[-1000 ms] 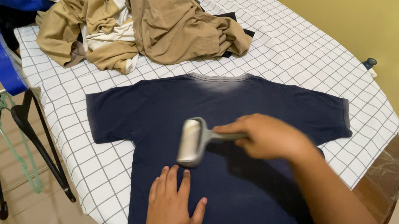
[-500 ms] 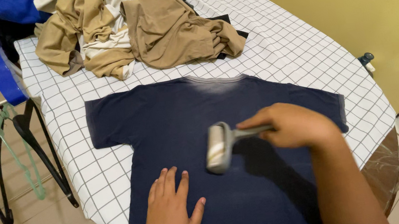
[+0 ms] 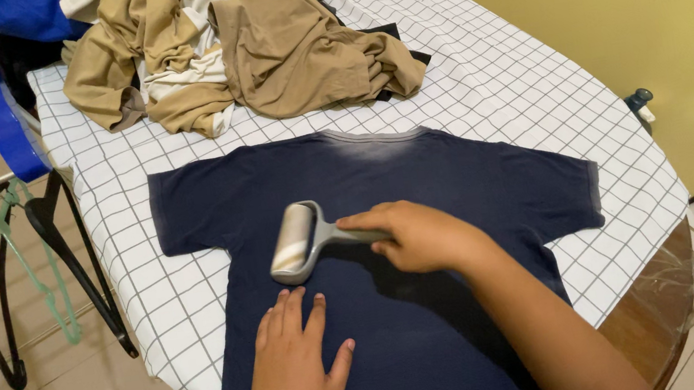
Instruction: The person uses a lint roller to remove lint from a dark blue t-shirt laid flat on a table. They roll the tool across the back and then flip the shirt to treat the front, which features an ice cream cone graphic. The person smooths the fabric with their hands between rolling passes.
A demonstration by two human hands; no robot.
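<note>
Centrally, right hand (image 3: 413, 236) closed round the grey handle of a lint roller (image 3: 296, 243), drum pressed to the chest of a navy T-shirt (image 3: 419, 184); left hand (image 3: 295, 368) spread flat just below, apparently pinning the cloth taut. Shirt laid flat on the checked desk (image 3: 513, 78); beyond, a heap of beige clothes (image 3: 270, 46); at left, hangers (image 3: 9, 264).
</note>
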